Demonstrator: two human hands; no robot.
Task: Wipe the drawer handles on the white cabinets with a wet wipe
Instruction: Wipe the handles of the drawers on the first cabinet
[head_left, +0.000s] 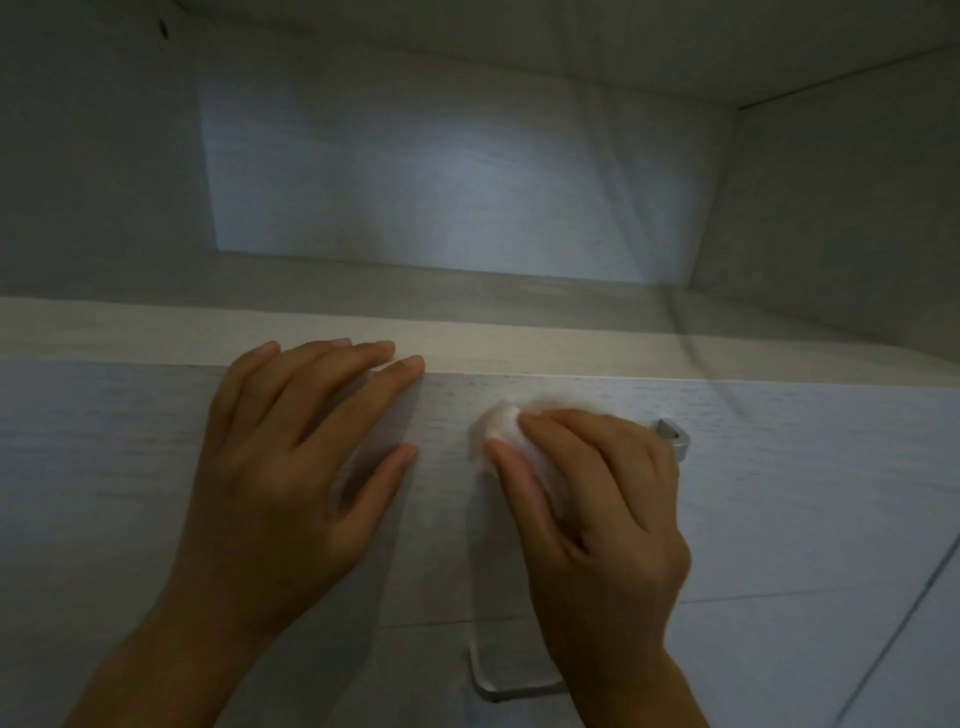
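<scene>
Pinching the soft, limp wet wipe (506, 434) in my right hand (597, 499) at centre right of the frame, I judge it works best bunched over the stiff metal drawer handle (674, 440), while my left hand (291, 467) lies flat on the drawer front (805, 493).

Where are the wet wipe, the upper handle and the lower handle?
wet wipe (503, 427), head view, its bunched white end.
upper handle (674, 439), head view, its exposed right end.
lower handle (479, 670), head view, its left leg.
</scene>
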